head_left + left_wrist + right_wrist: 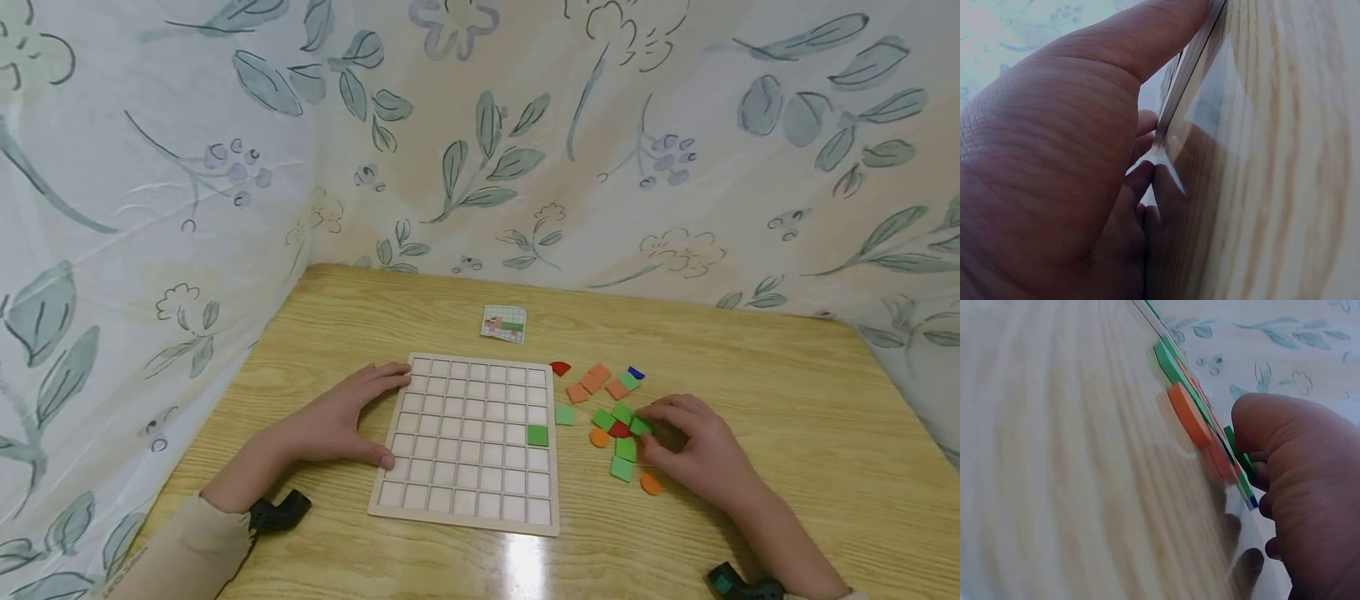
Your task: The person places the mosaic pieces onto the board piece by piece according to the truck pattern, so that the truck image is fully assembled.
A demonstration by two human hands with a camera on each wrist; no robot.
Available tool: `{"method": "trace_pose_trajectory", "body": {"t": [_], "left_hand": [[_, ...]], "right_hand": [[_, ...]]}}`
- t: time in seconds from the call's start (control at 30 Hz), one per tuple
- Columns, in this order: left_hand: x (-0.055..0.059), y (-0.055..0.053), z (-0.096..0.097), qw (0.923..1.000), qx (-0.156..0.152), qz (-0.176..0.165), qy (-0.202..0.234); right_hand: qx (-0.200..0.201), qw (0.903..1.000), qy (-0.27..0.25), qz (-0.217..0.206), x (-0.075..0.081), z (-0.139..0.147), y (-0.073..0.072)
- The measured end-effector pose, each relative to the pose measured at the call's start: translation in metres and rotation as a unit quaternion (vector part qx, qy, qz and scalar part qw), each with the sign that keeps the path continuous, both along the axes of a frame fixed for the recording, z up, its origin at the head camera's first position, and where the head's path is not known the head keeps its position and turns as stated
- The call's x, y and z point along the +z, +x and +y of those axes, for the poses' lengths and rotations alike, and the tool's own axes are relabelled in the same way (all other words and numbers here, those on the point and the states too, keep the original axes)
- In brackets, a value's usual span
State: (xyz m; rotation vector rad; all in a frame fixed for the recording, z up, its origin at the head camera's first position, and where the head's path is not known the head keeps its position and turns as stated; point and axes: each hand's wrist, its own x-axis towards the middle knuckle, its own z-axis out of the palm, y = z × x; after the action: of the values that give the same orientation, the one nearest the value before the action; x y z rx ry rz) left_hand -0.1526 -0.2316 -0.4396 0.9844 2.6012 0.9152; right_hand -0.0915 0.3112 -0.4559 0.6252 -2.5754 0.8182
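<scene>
The person's left hand (337,421) lay along the left side of the pale wooden grid board (469,452), its fingertips at the far corner and its outstretched thumb further down the same edge, touching the board without gripping it. The right hand (697,458) pinched a small green square tile (640,426) between thumb and finger, at the right-hand side of a loose scatter of pieces. The right wrist view showed this green tile at the fingertips too.

The board lay flat on the wood-grained table (795,400), and one green square (537,435) sat in the middle cell of its rightmost column. Just beside the board's right edge lay a light green tile (565,415), with a red wedge (560,367) near the far right corner. Further right were orange square tiles (597,377), a blue piece (636,372) and more green tiles (626,450), with a red piece (619,429) partly covered among them. Two orange discs (599,437) lay at the near side of the scatter. Beyond the board was a small pattern card (504,323); behind the table hung a leaf-and-flower printed cloth (487,167).
</scene>
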Motion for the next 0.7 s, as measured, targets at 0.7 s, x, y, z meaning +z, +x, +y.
{"method": "trace_pose_trajectory", "body": {"t": [0.7], "left_hand": [[0.001, 0.000, 0.001, 0.9999, 0.009, -0.011, -0.002]], "right_hand": [[0.088, 0.9955, 0.002, 0.034, 0.003, -0.059, 0.000]]}}
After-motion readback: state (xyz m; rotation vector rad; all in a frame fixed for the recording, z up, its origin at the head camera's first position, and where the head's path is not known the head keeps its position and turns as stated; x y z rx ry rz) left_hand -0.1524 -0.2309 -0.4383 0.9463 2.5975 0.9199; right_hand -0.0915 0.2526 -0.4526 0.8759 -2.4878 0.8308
